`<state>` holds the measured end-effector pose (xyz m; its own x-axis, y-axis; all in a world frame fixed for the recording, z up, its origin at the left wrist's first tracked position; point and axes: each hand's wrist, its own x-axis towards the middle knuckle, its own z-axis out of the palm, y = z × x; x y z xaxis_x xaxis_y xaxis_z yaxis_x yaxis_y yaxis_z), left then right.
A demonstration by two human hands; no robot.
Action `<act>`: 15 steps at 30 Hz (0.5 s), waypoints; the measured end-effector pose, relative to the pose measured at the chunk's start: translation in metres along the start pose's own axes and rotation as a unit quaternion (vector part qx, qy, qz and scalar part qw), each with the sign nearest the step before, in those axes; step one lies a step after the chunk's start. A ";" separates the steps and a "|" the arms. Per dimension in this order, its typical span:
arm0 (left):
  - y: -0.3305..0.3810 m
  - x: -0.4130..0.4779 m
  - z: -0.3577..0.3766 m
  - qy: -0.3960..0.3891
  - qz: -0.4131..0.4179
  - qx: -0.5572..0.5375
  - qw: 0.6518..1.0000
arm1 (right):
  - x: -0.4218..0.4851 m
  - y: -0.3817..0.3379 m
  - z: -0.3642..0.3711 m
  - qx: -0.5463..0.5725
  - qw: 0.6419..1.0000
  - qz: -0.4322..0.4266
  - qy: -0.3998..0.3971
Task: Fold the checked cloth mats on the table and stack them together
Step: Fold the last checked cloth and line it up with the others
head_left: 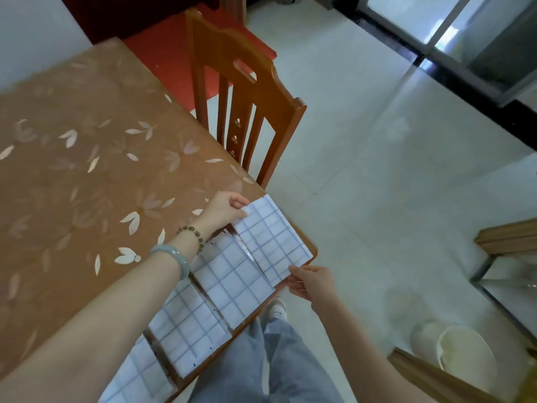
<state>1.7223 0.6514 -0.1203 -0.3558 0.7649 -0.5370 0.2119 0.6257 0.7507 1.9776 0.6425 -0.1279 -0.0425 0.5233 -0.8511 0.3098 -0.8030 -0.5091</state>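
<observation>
Head: left hand, right hand pinch checked mat; bucket on floor.

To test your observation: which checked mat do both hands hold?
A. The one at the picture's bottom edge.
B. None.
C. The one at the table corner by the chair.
C: the left hand pinches the far corner of the end checked mat and the right hand holds its near corner, beside the wooden chair.

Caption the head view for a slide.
Left hand and right hand pinch opposite sides of the end checked mat; three more mats lie along the table edge.
</observation>
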 end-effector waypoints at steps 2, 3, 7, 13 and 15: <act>-0.004 0.005 0.002 -0.013 0.010 0.032 0.999 | 0.004 -0.001 0.002 -0.029 0.999 0.006 0.012; -0.005 0.007 0.002 -0.019 0.014 0.055 0.998 | 0.005 -0.002 0.003 -0.049 0.999 0.006 0.019; -0.010 0.010 0.005 -0.024 0.036 0.123 0.991 | 0.012 -0.005 0.004 -0.139 0.988 -0.014 0.060; -0.015 0.009 0.009 0.008 0.032 0.140 0.990 | 0.013 -0.017 0.000 -0.269 0.961 -0.024 0.051; -0.017 0.000 0.003 0.035 0.010 0.089 0.995 | 0.007 -0.025 -0.006 -0.334 0.940 -0.049 0.059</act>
<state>1.7216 0.6413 -0.1339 -0.4113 0.7692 -0.4891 0.3755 0.6319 0.6780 1.9753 0.6681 -0.1206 -0.0082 0.6455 -0.7638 0.8382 -0.4120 -0.3572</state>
